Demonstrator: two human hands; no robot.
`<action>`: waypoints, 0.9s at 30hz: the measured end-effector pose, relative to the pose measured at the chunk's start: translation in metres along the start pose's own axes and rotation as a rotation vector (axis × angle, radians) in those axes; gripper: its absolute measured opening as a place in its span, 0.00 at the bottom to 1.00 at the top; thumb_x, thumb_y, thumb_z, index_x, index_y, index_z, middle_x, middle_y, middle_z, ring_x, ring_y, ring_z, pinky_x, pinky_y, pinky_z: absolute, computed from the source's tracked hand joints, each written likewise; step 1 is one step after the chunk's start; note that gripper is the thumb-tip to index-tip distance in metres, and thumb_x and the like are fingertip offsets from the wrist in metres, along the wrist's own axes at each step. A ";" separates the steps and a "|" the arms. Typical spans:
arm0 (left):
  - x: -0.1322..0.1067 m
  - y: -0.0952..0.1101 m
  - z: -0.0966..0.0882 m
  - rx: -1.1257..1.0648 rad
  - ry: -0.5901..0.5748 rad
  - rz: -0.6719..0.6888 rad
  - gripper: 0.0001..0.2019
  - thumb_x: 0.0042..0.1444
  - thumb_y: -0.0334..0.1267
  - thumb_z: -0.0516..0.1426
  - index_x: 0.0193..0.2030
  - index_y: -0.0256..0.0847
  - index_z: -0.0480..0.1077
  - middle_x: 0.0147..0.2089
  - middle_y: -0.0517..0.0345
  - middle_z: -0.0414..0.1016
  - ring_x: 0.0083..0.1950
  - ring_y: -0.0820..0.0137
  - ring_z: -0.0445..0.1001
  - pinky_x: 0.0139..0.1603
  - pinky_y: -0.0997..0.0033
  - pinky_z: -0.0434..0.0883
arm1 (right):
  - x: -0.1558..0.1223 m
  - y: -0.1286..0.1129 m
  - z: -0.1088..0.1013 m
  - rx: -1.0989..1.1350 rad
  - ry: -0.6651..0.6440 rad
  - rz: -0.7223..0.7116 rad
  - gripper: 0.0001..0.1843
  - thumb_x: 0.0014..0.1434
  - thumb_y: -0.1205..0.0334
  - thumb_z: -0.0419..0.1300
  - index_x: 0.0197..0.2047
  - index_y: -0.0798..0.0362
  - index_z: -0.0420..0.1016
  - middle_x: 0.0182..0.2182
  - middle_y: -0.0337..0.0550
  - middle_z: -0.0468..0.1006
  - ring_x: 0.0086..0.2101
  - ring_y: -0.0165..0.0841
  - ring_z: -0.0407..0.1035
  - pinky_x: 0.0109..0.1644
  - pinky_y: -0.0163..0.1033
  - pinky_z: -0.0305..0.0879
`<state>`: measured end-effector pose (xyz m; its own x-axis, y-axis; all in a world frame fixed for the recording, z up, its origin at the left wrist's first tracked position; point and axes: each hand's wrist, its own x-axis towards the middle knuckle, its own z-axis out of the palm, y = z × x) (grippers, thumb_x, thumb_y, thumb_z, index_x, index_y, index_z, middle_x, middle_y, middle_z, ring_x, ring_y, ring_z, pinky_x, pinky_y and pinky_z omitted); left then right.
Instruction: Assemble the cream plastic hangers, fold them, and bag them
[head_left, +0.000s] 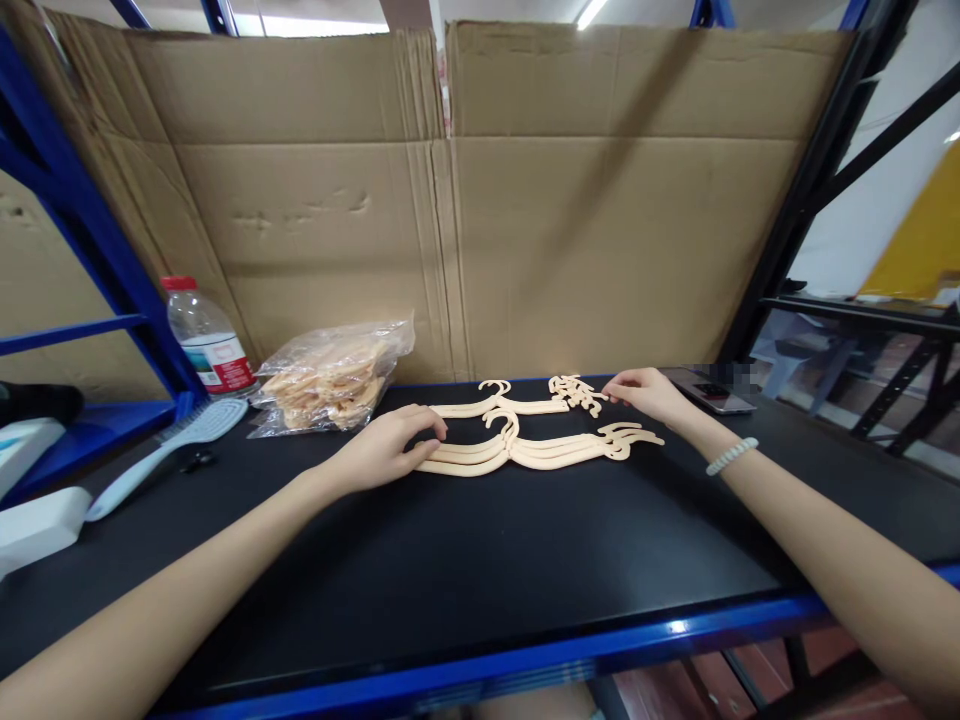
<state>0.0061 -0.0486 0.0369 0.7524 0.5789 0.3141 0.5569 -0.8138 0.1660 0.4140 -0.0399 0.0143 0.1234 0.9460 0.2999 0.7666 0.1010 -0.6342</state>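
Several cream plastic hangers lie on the black shelf top point(450, 560). A fanned stack of hangers point(540, 448) lies nearer me, and my left hand point(390, 448) rests on its left ends with fingers curled over them. A single hanger point(510, 403) lies behind the stack. My right hand point(649, 392) touches its right end beside a small heap of cream clips point(576, 390), fingers bent in a light pinch. A white bead bracelet point(731, 455) sits on my right wrist.
A clear bag of more hangers point(334, 380) sits at the back left, beside a water bottle point(206, 338). A pale blue hairbrush point(169, 448) lies left. A phone point(709, 392) lies right of my hand. Cardboard walls point(525, 200) stand behind.
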 end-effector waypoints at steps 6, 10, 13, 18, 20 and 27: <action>0.001 -0.004 0.004 0.011 0.073 -0.051 0.09 0.59 0.37 0.50 0.41 0.40 0.70 0.43 0.53 0.75 0.45 0.63 0.73 0.48 0.63 0.68 | 0.004 0.009 -0.002 -0.068 0.072 0.062 0.11 0.50 0.60 0.57 0.26 0.55 0.79 0.23 0.45 0.80 0.25 0.33 0.70 0.27 0.35 0.61; 0.001 -0.006 0.009 -0.032 0.125 -0.099 0.09 0.58 0.37 0.51 0.40 0.40 0.70 0.41 0.54 0.76 0.42 0.63 0.74 0.44 0.64 0.70 | 0.004 0.011 -0.001 -0.119 0.110 0.052 0.09 0.49 0.62 0.59 0.25 0.55 0.80 0.22 0.44 0.80 0.27 0.35 0.72 0.30 0.36 0.62; 0.001 -0.009 0.014 -0.048 0.164 -0.139 0.09 0.57 0.37 0.51 0.40 0.40 0.71 0.41 0.53 0.77 0.42 0.63 0.74 0.43 0.65 0.70 | 0.004 0.011 0.001 -0.147 0.121 0.030 0.08 0.49 0.63 0.59 0.25 0.54 0.80 0.23 0.44 0.80 0.28 0.36 0.73 0.32 0.36 0.63; 0.000 -0.020 0.022 -0.049 0.229 -0.171 0.10 0.56 0.37 0.51 0.41 0.40 0.71 0.43 0.53 0.78 0.45 0.63 0.75 0.49 0.61 0.70 | 0.006 0.017 0.005 -0.173 0.109 -0.019 0.08 0.50 0.63 0.59 0.28 0.54 0.80 0.27 0.45 0.82 0.31 0.37 0.75 0.34 0.36 0.66; 0.000 -0.025 0.024 -0.048 0.243 -0.181 0.11 0.57 0.37 0.50 0.41 0.39 0.72 0.44 0.52 0.78 0.46 0.62 0.75 0.51 0.60 0.70 | 0.008 0.021 0.007 -0.182 0.102 -0.034 0.08 0.51 0.63 0.59 0.29 0.54 0.80 0.29 0.45 0.82 0.32 0.37 0.76 0.36 0.36 0.67; 0.000 -0.039 0.032 -0.036 0.257 -0.212 0.16 0.58 0.32 0.45 0.45 0.39 0.73 0.47 0.50 0.78 0.50 0.63 0.75 0.55 0.60 0.70 | 0.012 0.028 0.011 -0.223 0.068 -0.057 0.11 0.52 0.67 0.59 0.38 0.55 0.80 0.31 0.45 0.83 0.32 0.35 0.76 0.39 0.36 0.70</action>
<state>-0.0040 -0.0151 0.0006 0.5051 0.7077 0.4940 0.6754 -0.6805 0.2842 0.4302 -0.0225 -0.0079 0.1125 0.9168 0.3832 0.8929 0.0759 -0.4438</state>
